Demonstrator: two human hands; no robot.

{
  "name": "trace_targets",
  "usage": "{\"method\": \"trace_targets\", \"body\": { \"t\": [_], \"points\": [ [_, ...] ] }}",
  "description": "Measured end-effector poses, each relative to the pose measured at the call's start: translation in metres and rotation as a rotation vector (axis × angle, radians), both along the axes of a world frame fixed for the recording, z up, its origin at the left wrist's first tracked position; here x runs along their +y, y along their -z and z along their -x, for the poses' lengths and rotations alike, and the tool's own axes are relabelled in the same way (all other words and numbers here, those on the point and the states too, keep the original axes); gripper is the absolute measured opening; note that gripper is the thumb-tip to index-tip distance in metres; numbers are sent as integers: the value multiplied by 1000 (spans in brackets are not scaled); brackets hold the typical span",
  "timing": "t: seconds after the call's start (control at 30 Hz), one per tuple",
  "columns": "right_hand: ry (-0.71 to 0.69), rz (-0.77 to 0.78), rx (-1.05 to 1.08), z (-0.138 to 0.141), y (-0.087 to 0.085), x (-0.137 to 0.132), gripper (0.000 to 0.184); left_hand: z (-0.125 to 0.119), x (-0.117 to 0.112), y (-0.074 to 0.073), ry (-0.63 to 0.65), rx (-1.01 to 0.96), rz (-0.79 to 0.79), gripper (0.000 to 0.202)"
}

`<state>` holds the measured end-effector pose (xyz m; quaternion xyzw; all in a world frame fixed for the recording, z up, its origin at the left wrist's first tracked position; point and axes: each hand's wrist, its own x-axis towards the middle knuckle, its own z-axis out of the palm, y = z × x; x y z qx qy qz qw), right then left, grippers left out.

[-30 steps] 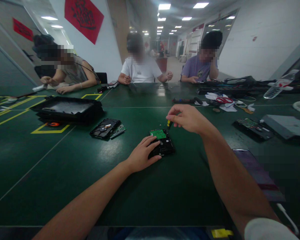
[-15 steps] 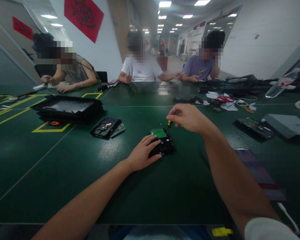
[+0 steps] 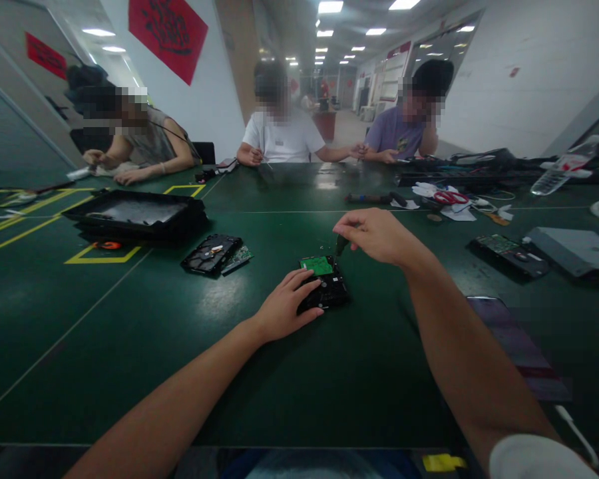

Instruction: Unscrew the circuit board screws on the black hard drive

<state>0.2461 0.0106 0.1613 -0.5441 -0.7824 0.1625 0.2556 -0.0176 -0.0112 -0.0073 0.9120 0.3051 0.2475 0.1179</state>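
A black hard drive [image 3: 335, 293] with a green circuit board [image 3: 318, 265] lies flat on the table before me. My left hand [image 3: 290, 298] grips it from the left, fingers over its top and thumb along the near edge. Above its far right corner, my right hand [image 3: 362, 233] is closed around the top of a screwdriver [image 3: 340, 245]. The dark handle points steeply down, and the thin tip meets the drive beside the green board. Small bits, probably screws [image 3: 322, 247], lie just beyond the drive.
Left of the drive are an opened drive [image 3: 210, 255] with a loose circuit board [image 3: 238, 258] and a black casing [image 3: 140, 216]. To the right lie another drive [image 3: 506, 256], a grey box [image 3: 574, 251], a phone [image 3: 514, 346] and red scissors [image 3: 450, 197]. Several people sit opposite.
The screwdriver has turned in my right hand: yellow marks on its handle showed before, and now it looks dark. My left hand and the drive stay in place.
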Motion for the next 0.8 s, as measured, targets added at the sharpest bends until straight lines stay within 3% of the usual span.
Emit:
{"method": "trace_targets", "body": {
  "t": [0.2,0.37,0.6,0.8],
  "points": [
    [73,15,29,0,-1,-3,30,0,-1,-2,-2,4,10,65],
    [-13,34,67,1,-1,-5,12,0,-1,-3,-5,6,5,65],
    [-26,15,28,1,3,1,24,-1,-1,-2,-5,21,-6,65],
    [68,1,37,0,2,-1,20,0,0,0,0,3,-9,65]
  ]
}}
